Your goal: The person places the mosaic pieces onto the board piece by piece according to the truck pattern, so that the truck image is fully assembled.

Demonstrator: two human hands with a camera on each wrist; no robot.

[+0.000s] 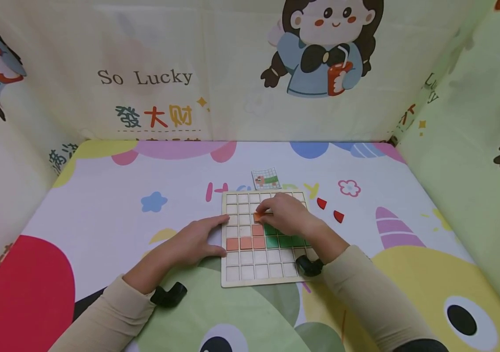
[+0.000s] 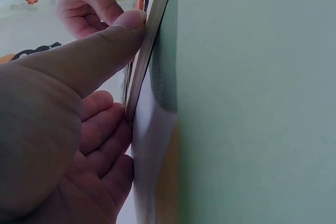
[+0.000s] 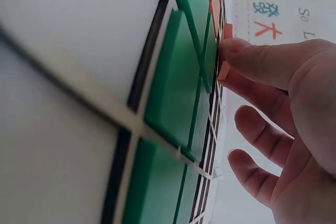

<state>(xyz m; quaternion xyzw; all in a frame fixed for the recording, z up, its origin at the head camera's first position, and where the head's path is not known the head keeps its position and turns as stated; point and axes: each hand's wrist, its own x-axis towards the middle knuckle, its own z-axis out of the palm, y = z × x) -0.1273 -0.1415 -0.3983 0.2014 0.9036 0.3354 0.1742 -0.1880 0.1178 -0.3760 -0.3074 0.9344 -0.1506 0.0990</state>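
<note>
A pale wooden grid board (image 1: pixel 259 280) lies flat in front of me. My right hand (image 1: pixel 287 215) pinches an orange square tile (image 1: pixel 257 217) between thumb and fingers over a cell in the upper middle. The right wrist view shows that tile (image 3: pixel 224 71) tilted at the grid surface, with the other fingers loosely bent. Salmon tiles (image 1: pixel 245 243) fill several cells in an L shape, and green tiles (image 1: pixel 272 241) adjoin them on the right, partly hidden by my right hand and forearm. Against the board's left edge rests my left hand (image 1: pixel 194 238), its thumb and fingertips touching the rim.
Just beyond the board lies a small card (image 1: pixel 266 179) with a grid picture in orange and green. Two red wedge-shaped pieces (image 1: pixel 322 203) lie right of the board. The printed tablecloth (image 1: pixel 113 210) meets upright printed sheets (image 1: pixel 232 98) at the back and sides.
</note>
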